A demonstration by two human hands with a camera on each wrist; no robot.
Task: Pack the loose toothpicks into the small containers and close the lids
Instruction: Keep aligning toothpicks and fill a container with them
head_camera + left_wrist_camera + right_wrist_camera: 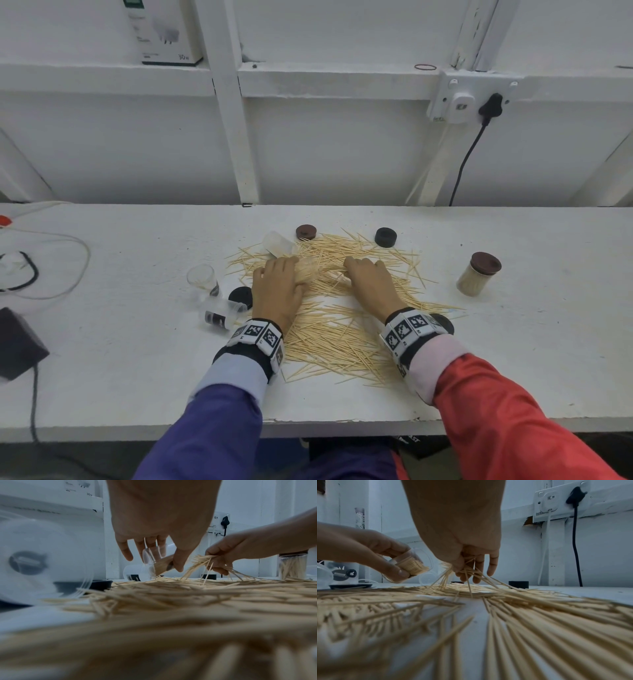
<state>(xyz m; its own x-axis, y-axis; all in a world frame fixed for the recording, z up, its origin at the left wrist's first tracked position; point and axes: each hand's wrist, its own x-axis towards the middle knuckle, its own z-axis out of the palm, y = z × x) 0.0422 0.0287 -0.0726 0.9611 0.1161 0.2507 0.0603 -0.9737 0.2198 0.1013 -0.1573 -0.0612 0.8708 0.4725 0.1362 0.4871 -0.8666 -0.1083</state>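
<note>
Loose toothpicks [339,329] lie spread over the white table [513,377]. My left hand [277,291] grips a clear container [412,563] part-filled with toothpicks, tilted on its side with its mouth towards the right hand. My right hand [370,284] pinches a bundle of toothpicks [460,572] just above the pile, close to the container's mouth. A filled jar [478,274] with a brown lid stands at the right. Empty clear containers [202,278] stand or lie at the left [222,313] and behind the pile [277,244].
A brown lid [306,232] and black lids [385,237] lie around the pile [240,296]; another black lid [442,323] sits by my right wrist. Cables [41,270] and a dark block [17,342] lie at the far left. A wall socket [462,102] with a black plug is behind.
</note>
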